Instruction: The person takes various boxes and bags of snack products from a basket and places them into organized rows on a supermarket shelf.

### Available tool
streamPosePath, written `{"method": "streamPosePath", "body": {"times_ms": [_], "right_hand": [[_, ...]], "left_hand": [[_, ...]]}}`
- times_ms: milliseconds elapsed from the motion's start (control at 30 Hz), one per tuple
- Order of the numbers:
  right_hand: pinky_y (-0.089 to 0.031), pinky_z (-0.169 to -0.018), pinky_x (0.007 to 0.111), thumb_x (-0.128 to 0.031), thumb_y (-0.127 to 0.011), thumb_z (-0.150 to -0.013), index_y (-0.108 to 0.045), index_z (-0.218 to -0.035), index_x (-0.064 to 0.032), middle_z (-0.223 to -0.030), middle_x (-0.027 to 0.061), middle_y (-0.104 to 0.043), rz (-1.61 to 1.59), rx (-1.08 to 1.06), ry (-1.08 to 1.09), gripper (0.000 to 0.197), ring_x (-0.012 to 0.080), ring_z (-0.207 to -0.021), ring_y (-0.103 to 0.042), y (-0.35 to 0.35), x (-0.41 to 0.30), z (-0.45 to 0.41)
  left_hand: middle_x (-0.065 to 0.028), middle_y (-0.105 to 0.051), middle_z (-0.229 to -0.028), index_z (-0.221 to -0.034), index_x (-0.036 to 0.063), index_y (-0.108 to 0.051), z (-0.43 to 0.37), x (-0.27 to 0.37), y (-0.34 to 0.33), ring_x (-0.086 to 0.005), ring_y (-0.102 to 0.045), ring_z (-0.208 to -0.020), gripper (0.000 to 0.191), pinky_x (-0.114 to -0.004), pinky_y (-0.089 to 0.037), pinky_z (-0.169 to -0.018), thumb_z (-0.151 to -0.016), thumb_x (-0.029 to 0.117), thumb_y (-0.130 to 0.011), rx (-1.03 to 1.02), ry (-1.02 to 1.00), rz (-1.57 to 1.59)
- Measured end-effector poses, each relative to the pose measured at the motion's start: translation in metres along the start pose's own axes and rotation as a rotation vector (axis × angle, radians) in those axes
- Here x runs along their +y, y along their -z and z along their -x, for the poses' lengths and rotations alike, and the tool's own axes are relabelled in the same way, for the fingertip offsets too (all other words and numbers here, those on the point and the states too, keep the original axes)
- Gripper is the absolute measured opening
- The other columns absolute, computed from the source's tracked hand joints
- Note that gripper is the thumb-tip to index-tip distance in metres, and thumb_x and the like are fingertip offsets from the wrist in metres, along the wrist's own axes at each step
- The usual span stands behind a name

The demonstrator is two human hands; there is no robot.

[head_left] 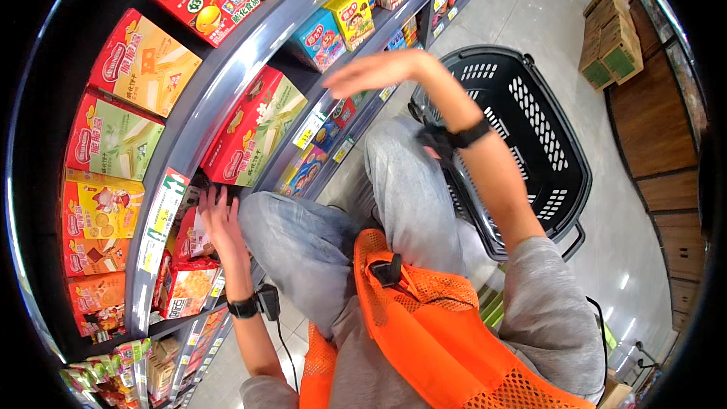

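My left hand [220,221] reaches into the lower shelf with its fingers spread. Its fingertips are just below a red and green wafer box [250,133]; whether they touch it I cannot tell. Beneath that hand sits a red snack package [192,238], partly covered. My right hand [377,71] is stretched out flat and a little blurred, with nothing in it. It hovers in front of the shelf, nearest to a blue snack box [319,41] and a yellow snack box [351,17].
A black plastic shopping basket [525,108] stands on the tiled floor to my right, partly behind my right forearm. More wafer boxes [149,62] line the upper shelf, behind a grey shelf edge [210,96]. Cardboard cartons [613,40] are stacked across the aisle.
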State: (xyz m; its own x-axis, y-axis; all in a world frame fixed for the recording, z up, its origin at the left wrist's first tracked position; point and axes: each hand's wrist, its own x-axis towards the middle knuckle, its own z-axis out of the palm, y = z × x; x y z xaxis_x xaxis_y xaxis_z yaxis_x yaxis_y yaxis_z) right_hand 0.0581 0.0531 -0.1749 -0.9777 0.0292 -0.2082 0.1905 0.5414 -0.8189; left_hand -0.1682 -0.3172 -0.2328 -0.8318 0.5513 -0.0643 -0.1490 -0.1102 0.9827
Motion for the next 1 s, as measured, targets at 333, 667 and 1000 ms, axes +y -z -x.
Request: {"method": "streamPosePath", "body": {"times_ms": [333,667,1000], "right_hand": [[-0.03,-0.118,0.04,-0.065,-0.053,-0.091,-0.041,-0.143,0.0106,-0.149,0.0303,-0.041,0.089,-0.014,-0.559,0.093,0.04,-0.141,-0.039,-0.112,0.097,0.182],[-0.034,-0.113,0.036,-0.054,-0.056,-0.092,-0.028,-0.147,0.0151,-0.144,0.0358,-0.045,-0.05,0.238,-0.68,0.092,0.0377,-0.138,-0.045,-0.158,0.032,0.162],[-0.037,-0.11,0.035,-0.042,-0.064,-0.089,-0.042,-0.141,0.013,-0.136,0.0289,-0.056,0.002,0.303,-0.579,0.079,0.0338,-0.128,-0.054,-0.169,0.068,0.167]], "left_hand": [[-0.0184,-0.053,-0.136,-0.122,0.0034,-0.055,0.069,-0.007,-0.008,-0.0378,-0.046,-0.132,0.045,-0.047,-0.032,-0.112,-0.077,0.004,-0.061,-0.066,-0.579,-0.903],[-0.0136,-0.056,-0.133,-0.117,0.0078,-0.058,0.072,-0.008,0.005,-0.0345,-0.048,-0.131,0.044,-0.046,-0.035,-0.108,-0.074,0.008,-0.067,-0.027,-0.588,-0.869],[-0.0104,-0.056,-0.131,-0.115,0.01,-0.06,0.073,-0.01,0.002,-0.0321,-0.047,-0.133,0.043,-0.046,-0.035,-0.107,-0.073,0.011,-0.068,-0.032,-0.616,-0.803]]}}
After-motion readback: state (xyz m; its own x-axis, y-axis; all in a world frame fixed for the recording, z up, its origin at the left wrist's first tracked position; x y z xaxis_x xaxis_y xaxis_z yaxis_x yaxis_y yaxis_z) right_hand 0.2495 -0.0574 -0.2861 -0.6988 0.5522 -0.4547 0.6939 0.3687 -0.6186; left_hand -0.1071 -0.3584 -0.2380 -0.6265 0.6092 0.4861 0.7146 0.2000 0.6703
